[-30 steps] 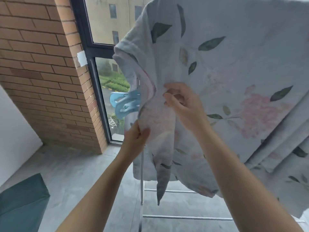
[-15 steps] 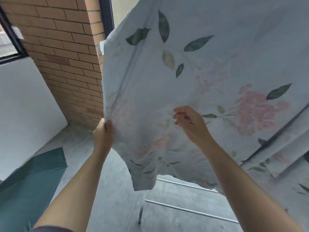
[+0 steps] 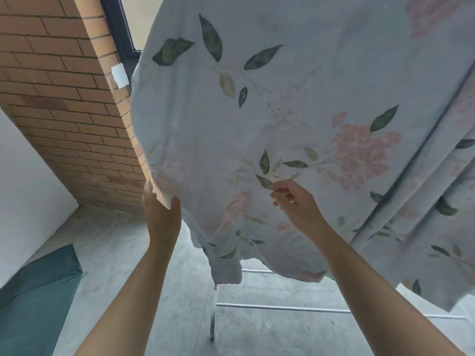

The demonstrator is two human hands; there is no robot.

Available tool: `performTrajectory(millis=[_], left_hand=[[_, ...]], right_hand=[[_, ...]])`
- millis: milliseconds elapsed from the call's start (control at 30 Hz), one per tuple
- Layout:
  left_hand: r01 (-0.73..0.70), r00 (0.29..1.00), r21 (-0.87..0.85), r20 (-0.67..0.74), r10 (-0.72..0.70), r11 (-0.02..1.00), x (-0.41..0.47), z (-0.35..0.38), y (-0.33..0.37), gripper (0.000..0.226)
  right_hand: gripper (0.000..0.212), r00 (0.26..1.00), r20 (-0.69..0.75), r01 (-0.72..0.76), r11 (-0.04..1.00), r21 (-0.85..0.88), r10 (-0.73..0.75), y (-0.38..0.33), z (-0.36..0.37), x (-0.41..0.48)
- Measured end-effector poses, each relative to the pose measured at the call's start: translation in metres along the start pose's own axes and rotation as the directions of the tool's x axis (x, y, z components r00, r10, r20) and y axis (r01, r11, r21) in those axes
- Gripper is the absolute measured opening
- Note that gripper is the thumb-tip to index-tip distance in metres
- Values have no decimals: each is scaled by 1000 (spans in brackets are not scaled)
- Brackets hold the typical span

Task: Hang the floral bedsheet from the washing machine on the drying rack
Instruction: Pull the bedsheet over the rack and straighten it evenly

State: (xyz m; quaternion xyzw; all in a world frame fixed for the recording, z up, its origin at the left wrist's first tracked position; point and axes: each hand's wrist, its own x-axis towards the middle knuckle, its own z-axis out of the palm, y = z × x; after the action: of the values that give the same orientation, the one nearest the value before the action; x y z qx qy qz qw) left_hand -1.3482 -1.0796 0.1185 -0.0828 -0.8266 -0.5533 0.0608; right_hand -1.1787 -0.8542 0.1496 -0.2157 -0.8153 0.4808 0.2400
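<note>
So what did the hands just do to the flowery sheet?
The bunched end of the bedsheet got spread flat: the left hand pulled its edge out leftward and holds it there. The right hand released the fold; its curled fingers remain at the cloth. The bedsheet stays draped over the drying rack.

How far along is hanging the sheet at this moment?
Done: the floral bedsheet is up, hanging above the drying rack bars. In hand: the left hand holds its left edge and the right hand pinches the cloth, apparently spreading it. Left: the right side hangs bunched in folds and likely needs smoothing.
</note>
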Motion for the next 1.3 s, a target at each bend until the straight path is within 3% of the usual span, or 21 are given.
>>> performTrajectory(millis=[133, 300, 600, 833, 933, 1100, 1200, 1300], left_hand=[[-89, 996, -19, 30, 90, 996, -49, 38, 24, 60], [-215, 944, -121, 229, 238, 969, -127, 119, 63, 36], [-282, 858, -177, 394, 331, 943, -281, 265, 125, 28], [-394, 743, -217, 497, 448, 893, -335, 367, 179, 22], [-361, 728, -189, 556, 402, 913, -360, 415, 197, 15], [-429, 630, -215, 625, 461, 877, -416, 493, 237, 25], [-424, 640, -214, 617, 459, 880, -453, 548, 261, 24], [-348, 682, -205, 615, 397, 915, -509, 603, 286, 24]], right_hand=[[16, 1000, -11, 2, 1000, -6, -2, 18, -37, -10], [16, 997, -75, -15, 999, -45, 12, 61, -123, -35], [12, 963, -186, -220, 966, -137, 193, 168, -315, -98], [15, 872, -348, -392, 917, -73, 345, 235, -418, -126], [13, 823, -401, -459, 887, -52, 403, 271, -467, -143], [16, 729, -467, -537, 842, 62, 499, 335, -563, -161], [13, 693, -468, -566, 816, 119, 548, 378, -625, -163], [13, 706, -428, -569, 812, 131, 564, 417, -691, -176]])
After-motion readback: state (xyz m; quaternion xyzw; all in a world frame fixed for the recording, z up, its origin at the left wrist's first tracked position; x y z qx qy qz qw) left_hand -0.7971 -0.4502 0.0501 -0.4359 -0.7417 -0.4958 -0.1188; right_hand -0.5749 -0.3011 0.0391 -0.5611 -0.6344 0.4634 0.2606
